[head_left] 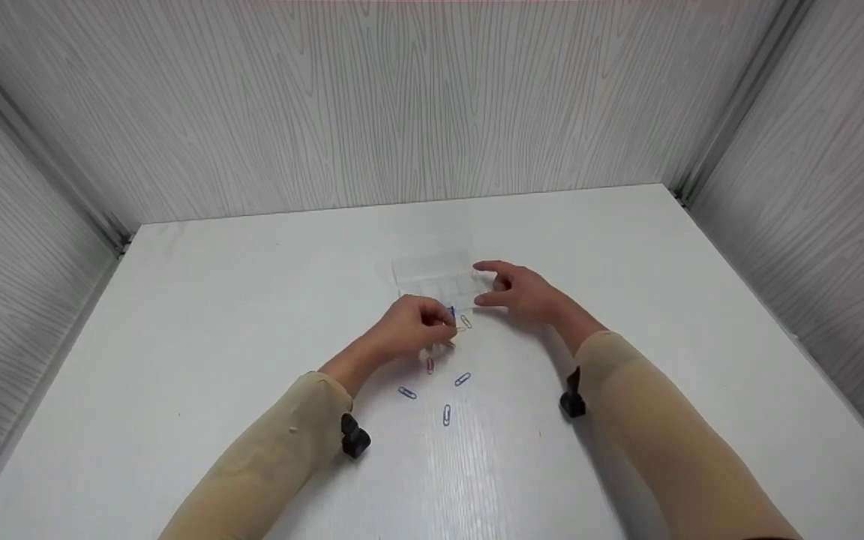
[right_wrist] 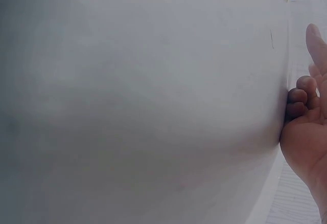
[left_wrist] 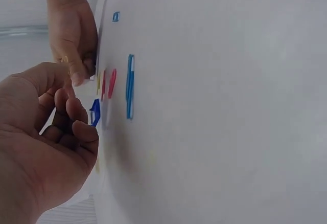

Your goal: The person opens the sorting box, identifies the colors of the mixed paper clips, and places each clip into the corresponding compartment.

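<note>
My left hand (head_left: pixel 418 328) pinches a small yellow paper clip (left_wrist: pixel 65 60) between thumb and fingertips, in front of a clear plastic box (head_left: pixel 439 289) divided into compartments, its lid lying back. A dark blue piece (left_wrist: pixel 95 112) shows beside the left fingers, at the box's front edge. My right hand (head_left: pixel 526 292) is at the box's right end, thumb near the front corner and index finger stretched along the lid's side. Its other fingers (right_wrist: pixel 297 97) are curled by the tabletop. Under the left hand lies a red paper clip (head_left: pixel 430 365).
Three blue paper clips lie nearer me, one on the left (head_left: pixel 407 392), one on the right (head_left: pixel 463 379) and one in front (head_left: pixel 446 415). A yellow-green paper clip (head_left: pixel 466 322) lies before the box. Wood-grain panels (head_left: pixel 402 105) enclose the white table (head_left: pixel 252 300).
</note>
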`<state>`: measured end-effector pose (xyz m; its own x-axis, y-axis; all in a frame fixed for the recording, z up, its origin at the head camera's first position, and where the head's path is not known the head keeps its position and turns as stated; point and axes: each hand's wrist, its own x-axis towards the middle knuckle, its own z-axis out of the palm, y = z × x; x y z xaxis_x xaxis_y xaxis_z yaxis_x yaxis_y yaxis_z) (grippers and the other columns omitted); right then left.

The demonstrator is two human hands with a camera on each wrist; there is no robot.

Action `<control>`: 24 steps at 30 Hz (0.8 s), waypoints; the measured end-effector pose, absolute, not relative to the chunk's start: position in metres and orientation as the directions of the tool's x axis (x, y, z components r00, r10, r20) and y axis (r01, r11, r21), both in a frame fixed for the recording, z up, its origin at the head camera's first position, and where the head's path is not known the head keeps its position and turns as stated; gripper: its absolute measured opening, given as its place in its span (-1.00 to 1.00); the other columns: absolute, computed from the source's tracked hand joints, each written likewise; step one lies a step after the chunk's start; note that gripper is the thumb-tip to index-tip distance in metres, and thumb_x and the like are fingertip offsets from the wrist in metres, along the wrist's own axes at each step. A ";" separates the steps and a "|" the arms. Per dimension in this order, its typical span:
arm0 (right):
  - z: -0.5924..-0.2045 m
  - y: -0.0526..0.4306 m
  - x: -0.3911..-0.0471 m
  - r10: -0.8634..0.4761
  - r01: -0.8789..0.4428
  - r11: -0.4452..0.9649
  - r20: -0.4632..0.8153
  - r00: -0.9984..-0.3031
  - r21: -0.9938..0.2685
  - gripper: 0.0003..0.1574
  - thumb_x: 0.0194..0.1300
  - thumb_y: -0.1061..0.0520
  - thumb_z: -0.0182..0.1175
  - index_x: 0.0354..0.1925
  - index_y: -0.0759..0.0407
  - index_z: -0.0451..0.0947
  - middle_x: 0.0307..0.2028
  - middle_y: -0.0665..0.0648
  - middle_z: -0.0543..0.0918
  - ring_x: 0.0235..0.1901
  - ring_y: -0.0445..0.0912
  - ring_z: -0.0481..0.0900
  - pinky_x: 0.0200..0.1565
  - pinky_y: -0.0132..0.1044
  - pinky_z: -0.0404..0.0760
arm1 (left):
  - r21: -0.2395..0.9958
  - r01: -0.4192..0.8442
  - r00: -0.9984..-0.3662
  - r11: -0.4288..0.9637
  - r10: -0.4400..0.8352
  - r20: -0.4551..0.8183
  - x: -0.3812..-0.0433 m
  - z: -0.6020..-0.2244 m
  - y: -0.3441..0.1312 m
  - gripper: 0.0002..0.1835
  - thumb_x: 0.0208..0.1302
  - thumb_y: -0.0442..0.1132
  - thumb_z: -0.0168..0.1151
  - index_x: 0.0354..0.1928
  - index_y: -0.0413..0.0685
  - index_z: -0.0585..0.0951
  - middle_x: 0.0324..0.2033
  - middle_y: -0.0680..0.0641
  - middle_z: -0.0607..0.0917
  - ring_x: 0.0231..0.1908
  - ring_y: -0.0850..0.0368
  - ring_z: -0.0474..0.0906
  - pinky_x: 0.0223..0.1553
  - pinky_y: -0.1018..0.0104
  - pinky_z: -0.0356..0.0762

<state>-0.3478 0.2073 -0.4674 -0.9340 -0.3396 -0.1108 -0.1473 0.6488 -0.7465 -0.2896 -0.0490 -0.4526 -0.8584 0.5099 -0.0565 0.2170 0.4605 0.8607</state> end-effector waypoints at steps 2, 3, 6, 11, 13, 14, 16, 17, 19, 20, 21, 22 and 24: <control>-0.468 0.207 -0.348 -0.333 -0.138 0.657 -0.122 -0.935 -0.741 -0.14 0.12 -0.28 0.37 0.36 -0.25 0.34 -0.37 0.08 0.39 -0.33 -0.04 0.38 -0.21 -0.18 0.36 | 0.860 0.220 -0.874 0.460 0.485 -0.036 -0.292 -0.448 -0.053 -0.86 0.27 -0.09 0.30 -0.21 0.09 0.73 -0.34 0.03 0.64 -0.30 0.10 0.50 -0.27 0.30 0.47; -0.468 0.207 -0.348 -0.329 -0.132 0.662 -0.127 -0.936 -0.738 -0.14 0.13 -0.28 0.37 0.36 -0.26 0.33 -0.36 0.08 0.39 -0.32 -0.03 0.38 -0.20 -0.18 0.37 | 0.859 0.219 -0.883 0.462 0.469 -0.027 -0.294 -0.446 -0.055 -0.86 0.27 -0.08 0.31 -0.20 0.10 0.73 -0.33 0.03 0.64 -0.28 0.09 0.49 -0.25 0.29 0.47; -0.469 0.206 -0.348 -0.318 -0.120 0.668 -0.136 -0.938 -0.734 -0.16 0.14 -0.26 0.36 0.35 -0.28 0.33 -0.34 0.10 0.39 -0.28 -0.02 0.38 -0.18 -0.17 0.36 | 0.864 0.205 -0.910 0.460 0.414 -0.005 -0.298 -0.439 -0.062 -0.84 0.26 -0.06 0.32 -0.18 0.09 0.73 -0.30 0.02 0.62 -0.23 0.07 0.48 -0.22 0.27 0.48; -0.471 0.207 -0.349 -0.312 -0.110 0.653 -0.133 -0.941 -0.749 -0.16 0.13 -0.26 0.38 0.34 -0.29 0.34 -0.35 0.09 0.40 -0.30 -0.03 0.38 -0.17 -0.16 0.34 | 0.881 0.180 -0.944 0.439 0.328 0.029 -0.304 -0.435 -0.071 -0.89 0.24 -0.09 0.34 -0.24 0.11 0.70 -0.31 -0.01 0.60 -0.24 0.08 0.46 -0.25 0.27 0.46; -0.472 0.208 -0.349 -0.308 -0.110 0.650 -0.129 -0.943 -0.751 -0.16 0.11 -0.26 0.39 0.33 -0.30 0.35 -0.37 0.08 0.40 -0.32 -0.04 0.38 -0.17 -0.17 0.34 | 0.888 0.178 -0.952 0.425 0.303 0.046 -0.306 -0.436 -0.073 -0.92 0.24 -0.11 0.34 -0.26 0.12 0.69 -0.32 -0.02 0.59 -0.26 0.08 0.45 -0.26 0.26 0.44; -0.472 0.208 -0.349 -0.306 -0.111 0.652 -0.126 -0.944 -0.750 -0.16 0.11 -0.27 0.39 0.33 -0.30 0.35 -0.37 0.07 0.40 -0.32 -0.04 0.38 -0.17 -0.17 0.34 | 0.889 0.178 -0.955 0.422 0.293 0.053 -0.306 -0.437 -0.074 -0.93 0.24 -0.12 0.34 -0.26 0.13 0.69 -0.32 -0.02 0.59 -0.26 0.08 0.45 -0.26 0.26 0.44; -0.472 0.207 -0.349 -0.308 -0.116 0.653 -0.122 -0.944 -0.748 -0.16 0.10 -0.28 0.39 0.33 -0.29 0.36 -0.38 0.07 0.40 -0.32 -0.05 0.38 -0.16 -0.17 0.33 | 0.891 0.175 -0.960 0.419 0.274 0.060 -0.308 -0.439 -0.075 -0.93 0.24 -0.12 0.35 -0.27 0.12 0.69 -0.32 -0.01 0.60 -0.26 0.08 0.45 -0.24 0.26 0.44; -0.472 0.207 -0.349 -0.308 -0.118 0.654 -0.121 -0.944 -0.747 -0.16 0.10 -0.27 0.39 0.33 -0.29 0.36 -0.38 0.07 0.39 -0.32 -0.04 0.38 -0.16 -0.17 0.33 | 0.891 0.175 -0.962 0.419 0.266 0.064 -0.309 -0.440 -0.076 -0.93 0.24 -0.12 0.35 -0.27 0.12 0.69 -0.32 -0.02 0.60 -0.26 0.08 0.45 -0.23 0.25 0.44; -0.471 0.207 -0.349 -0.314 -0.125 0.655 -0.117 -0.942 -0.745 -0.15 0.11 -0.28 0.38 0.33 -0.28 0.35 -0.37 0.07 0.39 -0.31 -0.04 0.38 -0.15 -0.17 0.32 | 0.890 0.171 -0.965 0.423 0.255 0.064 -0.310 -0.441 -0.077 -0.93 0.25 -0.12 0.34 -0.26 0.12 0.69 -0.31 0.00 0.61 -0.24 0.08 0.46 -0.21 0.25 0.46; -0.471 0.207 -0.348 -0.318 -0.129 0.654 -0.116 -0.941 -0.746 -0.15 0.11 -0.28 0.38 0.34 -0.28 0.35 -0.37 0.07 0.39 -0.31 -0.04 0.38 -0.15 -0.17 0.32 | 0.889 0.169 -0.967 0.425 0.248 0.065 -0.310 -0.442 -0.077 -0.93 0.25 -0.12 0.34 -0.26 0.12 0.69 -0.31 0.00 0.61 -0.24 0.08 0.46 -0.20 0.25 0.46; -0.471 0.207 -0.348 -0.320 -0.131 0.654 -0.116 -0.940 -0.745 -0.15 0.11 -0.28 0.38 0.34 -0.28 0.35 -0.37 0.07 0.39 -0.31 -0.04 0.37 -0.15 -0.17 0.32 | 0.890 0.164 -0.969 0.425 0.240 0.064 -0.311 -0.443 -0.078 -0.93 0.25 -0.12 0.34 -0.26 0.12 0.69 -0.30 0.00 0.62 -0.24 0.08 0.47 -0.20 0.26 0.47; -0.471 0.206 -0.348 -0.320 -0.131 0.653 -0.115 -0.940 -0.746 -0.15 0.11 -0.28 0.38 0.34 -0.28 0.35 -0.37 0.07 0.39 -0.31 -0.04 0.38 -0.15 -0.17 0.32 | 0.891 0.161 -0.970 0.424 0.234 0.064 -0.312 -0.444 -0.078 -0.93 0.26 -0.11 0.33 -0.26 0.12 0.68 -0.30 0.00 0.62 -0.24 0.08 0.47 -0.20 0.26 0.47; -0.470 0.206 -0.348 -0.323 -0.131 0.650 -0.116 -0.939 -0.749 -0.15 0.12 -0.27 0.38 0.34 -0.28 0.34 -0.37 0.07 0.39 -0.32 -0.04 0.37 -0.15 -0.17 0.32 | 0.893 0.151 -0.973 0.424 0.222 0.060 -0.314 -0.447 -0.079 -0.93 0.26 -0.11 0.33 -0.26 0.12 0.68 -0.30 0.00 0.62 -0.24 0.08 0.47 -0.21 0.27 0.48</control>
<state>-0.3480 0.2065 -0.4702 -0.9393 -0.3230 -0.1160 -0.1308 0.6496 -0.7490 -0.3142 -0.0793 -0.4471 -0.9732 0.2221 0.0596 0.1514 0.4239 0.8929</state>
